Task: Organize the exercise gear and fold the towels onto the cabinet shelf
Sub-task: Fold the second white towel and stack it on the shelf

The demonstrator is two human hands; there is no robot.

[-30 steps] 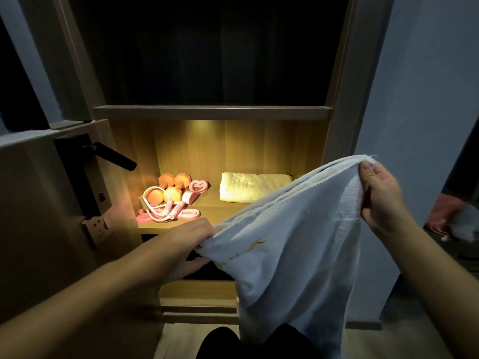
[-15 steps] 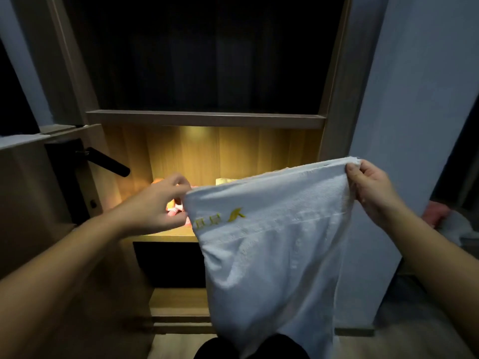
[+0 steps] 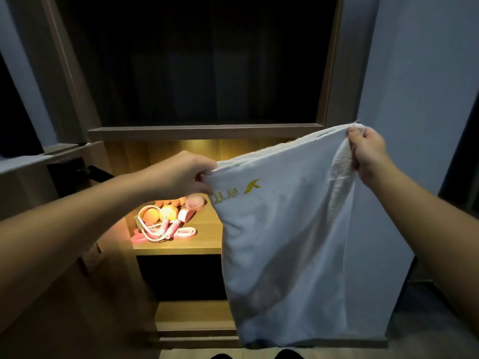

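A white towel (image 3: 285, 242) with a gold logo hangs in front of the cabinet, held up by its top edge. My left hand (image 3: 181, 174) pinches its left top corner. My right hand (image 3: 368, 151) grips the right top corner, a little higher. Behind it, the lit wooden shelf (image 3: 176, 246) carries orange dumbbells (image 3: 160, 213), a pink hand gripper (image 3: 194, 203) and a pink-and-white skipping rope (image 3: 166, 230) at its left end. The towel hides the right half of the shelf.
An open cabinet door with a black lever handle (image 3: 99, 173) stands at the left. A dark upper compartment (image 3: 207, 60) sits above the lit shelf, and a dark lower opening (image 3: 181, 277) below it. A grey wall (image 3: 420, 99) rises at the right.
The towel has been lifted and stretched out between both hands. My left hand rose from low by the shelf edge to the towel's left top corner; the folded towel on the shelf is now hidden.
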